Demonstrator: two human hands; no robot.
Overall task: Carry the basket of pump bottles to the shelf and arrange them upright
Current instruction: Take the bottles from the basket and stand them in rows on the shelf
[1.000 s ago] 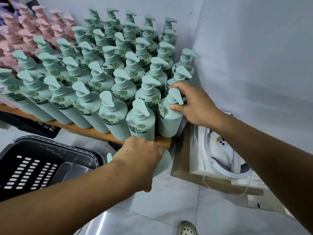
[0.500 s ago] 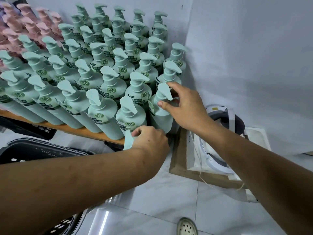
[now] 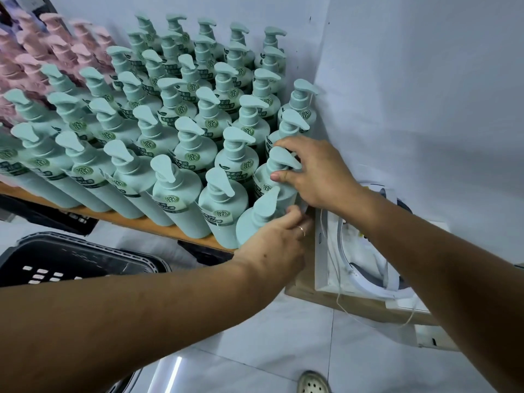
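**Bare forearms, one ring**

Two bare forearms are seen entering from the lower edge of the head view, and no sleeve is visible on either as far as the frame reaches. No watch, bracelet or glove is worn on the wrists that are shown. On the left hand (image 3: 272,245) a thin, plain band ring (image 3: 302,230) is worn on one finger; its metal appears pale gold. The right hand (image 3: 317,171) is seen without rings on the fingers that show. The nails are kept short and unpainted where they can be made out.
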